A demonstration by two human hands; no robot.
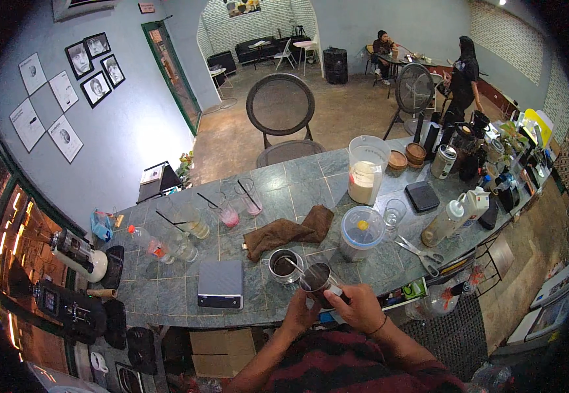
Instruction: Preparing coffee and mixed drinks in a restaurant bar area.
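Observation:
At the counter's near edge, both my hands are closed on a metal cup (315, 276) with a dark handle, tilted so its dark inside shows. My left hand (302, 314) grips its lower side. My right hand (362, 309) is closed at the handle on the other side. Just left of the cup stands a small round metal container (285, 278) with dark contents. A thin pale utensil (296, 265) slants between the two rims; its kind is unclear. Behind them lies a crumpled brown cloth (288, 234). A flat grey scale (220, 283) sits to the left.
A lidded clear tub (362, 232), scissors (422, 255), a squeeze bottle (443, 223) and a measuring jug (366, 171) stand to the right. Several used glasses with straws, one a pink-stained glass (229, 216), and a plastic bottle (148, 244) stand left. Two people are far back.

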